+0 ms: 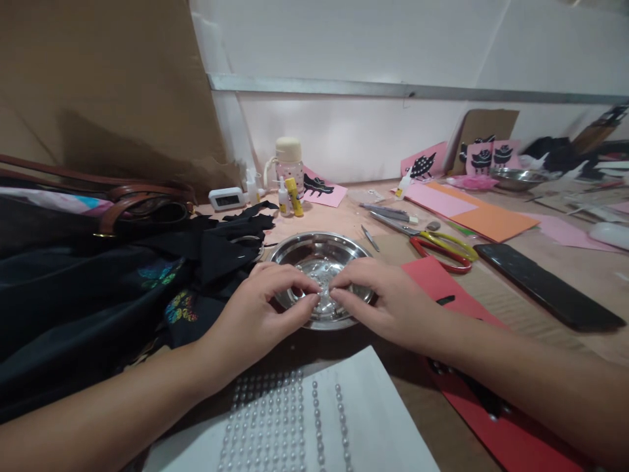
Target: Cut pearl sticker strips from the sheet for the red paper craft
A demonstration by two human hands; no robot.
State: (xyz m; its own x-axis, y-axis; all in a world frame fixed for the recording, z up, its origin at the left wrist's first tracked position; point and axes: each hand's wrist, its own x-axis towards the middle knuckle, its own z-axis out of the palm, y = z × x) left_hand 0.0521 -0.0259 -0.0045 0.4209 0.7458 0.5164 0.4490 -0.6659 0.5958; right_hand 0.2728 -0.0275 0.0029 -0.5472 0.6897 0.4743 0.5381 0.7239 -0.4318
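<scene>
Both hands meet over a shiny metal bowl (pixel 295 244) with small glinting bits in it, too small to make out. My left hand (pixel 268 301) reaches in from the left, thumb and index fingertips nearly together in a pinch. Facing it, my right hand (pixel 381 298) pinches likewise from the other side. Whatever lies between the fingertips is too tiny to name. Below the bowl is a white sheet (pixel 383 406) with rows of grey pearl beads (pixel 270 419). Red card (pixel 427 275) with black pieces on it lies partly beneath my right forearm.
Scissors (pixel 437 246), metal tweezers (pixel 370 238) and a black phone (pixel 548 285) lie right of the bowl. Dark cloth (pixel 98 295) covers the left. Behind are a glue stick (pixel 295 196), small glue bottle (pixel 284 198), cream-lidded bottle (pixel 288 157) and orange card (pixel 501 219).
</scene>
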